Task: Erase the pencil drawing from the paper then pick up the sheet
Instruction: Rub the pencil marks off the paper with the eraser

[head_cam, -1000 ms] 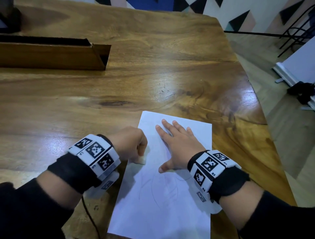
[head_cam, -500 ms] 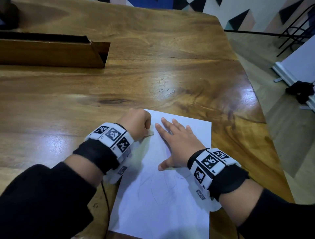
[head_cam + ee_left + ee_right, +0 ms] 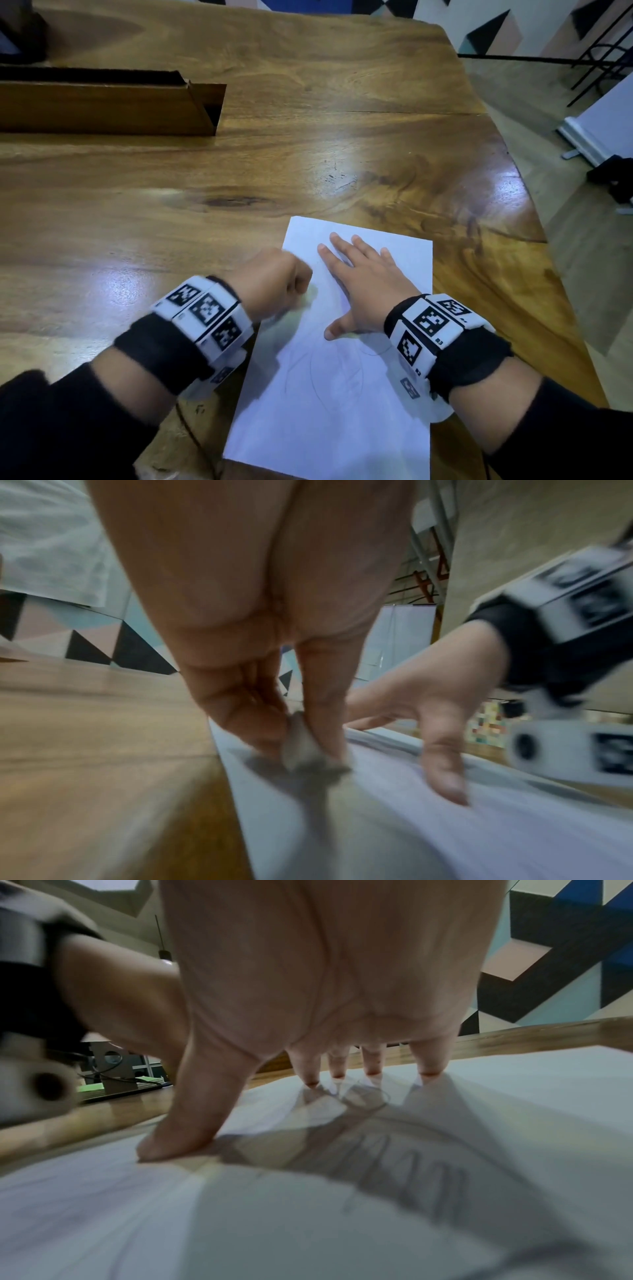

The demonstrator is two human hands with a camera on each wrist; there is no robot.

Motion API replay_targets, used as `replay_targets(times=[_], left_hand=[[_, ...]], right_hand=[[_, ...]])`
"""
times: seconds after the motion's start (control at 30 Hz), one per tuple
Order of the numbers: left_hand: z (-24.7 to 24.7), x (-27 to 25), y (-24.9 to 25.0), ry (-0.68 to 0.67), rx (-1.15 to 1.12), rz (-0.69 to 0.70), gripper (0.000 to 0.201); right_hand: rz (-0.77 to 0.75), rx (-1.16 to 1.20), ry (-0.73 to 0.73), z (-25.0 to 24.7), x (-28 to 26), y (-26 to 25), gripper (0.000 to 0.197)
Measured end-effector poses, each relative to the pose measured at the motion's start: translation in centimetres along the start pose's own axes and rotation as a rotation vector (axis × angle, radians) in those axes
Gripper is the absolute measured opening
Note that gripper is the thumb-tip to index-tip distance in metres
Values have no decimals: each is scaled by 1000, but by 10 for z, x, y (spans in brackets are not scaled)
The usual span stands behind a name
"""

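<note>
A white sheet of paper (image 3: pixel 342 428) lies on the wooden table (image 3: pixel 308 154) in front of me, with faint pencil lines (image 3: pixel 339 373) in its middle. My left hand (image 3: pixel 294 287) is curled over the sheet's left edge and pinches a small pale eraser (image 3: pixel 301 750), whose tip touches the paper (image 3: pixel 377 831); it is motion-blurred. To its right, my right hand (image 3: pixel 363 287) lies flat, fingers spread, and presses the sheet down. In the right wrist view the pencil strokes (image 3: pixel 411 1177) show just below the palm (image 3: pixel 325 974).
A long wooden trough (image 3: pixel 113 102) stands at the back left, with a dark object (image 3: pixel 20 34) behind it. The table's curved right edge (image 3: pixel 534 219) drops to the floor close to the sheet. A thin black cable (image 3: pixel 191 431) runs under my left wrist.
My left hand with the eraser slid away from me along the sheet's left side, then came back toward me. The right hand stayed flat on the paper.
</note>
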State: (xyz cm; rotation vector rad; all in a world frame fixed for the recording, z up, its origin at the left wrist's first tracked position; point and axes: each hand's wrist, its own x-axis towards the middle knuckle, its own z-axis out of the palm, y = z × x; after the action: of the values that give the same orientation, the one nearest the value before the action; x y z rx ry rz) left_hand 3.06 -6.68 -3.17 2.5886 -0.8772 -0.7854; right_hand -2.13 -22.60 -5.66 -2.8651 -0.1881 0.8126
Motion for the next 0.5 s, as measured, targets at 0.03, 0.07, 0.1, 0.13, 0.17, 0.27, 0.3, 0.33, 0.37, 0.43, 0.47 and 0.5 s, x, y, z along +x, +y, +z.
replay_targets(times=[0.03,0.07,0.1,0.13,0.17,0.27,0.3,0.33,0.37,0.43,0.47,0.5], left_hand=[[2,-7,0,-89,6,12,28],[3,-9,-1,-142,16,7,25],[1,-7,0,-136,25,-1,21],[-3,-1,1,-82,26,-11,16],[-6,9,1,3,21,-25,13],[-9,20,2,160,17,-42,5],[-5,14,0,138,20,-31,7],[1,5,-1,80,22,-10,9],[6,-6,-1,3,25,12,9],[11,-19,-2,-115,16,26,11],[9,-17,-2,-103,6,22,9],[5,-10,-2,-45,2,10,5]], right_hand=[[-1,-1,1,0,0,0,126],[-2,-1,2,0,0,0,126],[-2,0,3,0,0,0,126],[-2,-1,3,0,0,0,126],[-2,-2,3,0,0,0,126],[-1,-2,4,0,0,1,126],[-2,-2,1,0,0,1,126],[-3,-2,0,0,0,1,126],[-4,-3,-1,0,0,1,126],[-8,-3,1,0,0,1,125],[-9,-1,0,0,-1,1,125],[-10,0,1,1,-1,0,125]])
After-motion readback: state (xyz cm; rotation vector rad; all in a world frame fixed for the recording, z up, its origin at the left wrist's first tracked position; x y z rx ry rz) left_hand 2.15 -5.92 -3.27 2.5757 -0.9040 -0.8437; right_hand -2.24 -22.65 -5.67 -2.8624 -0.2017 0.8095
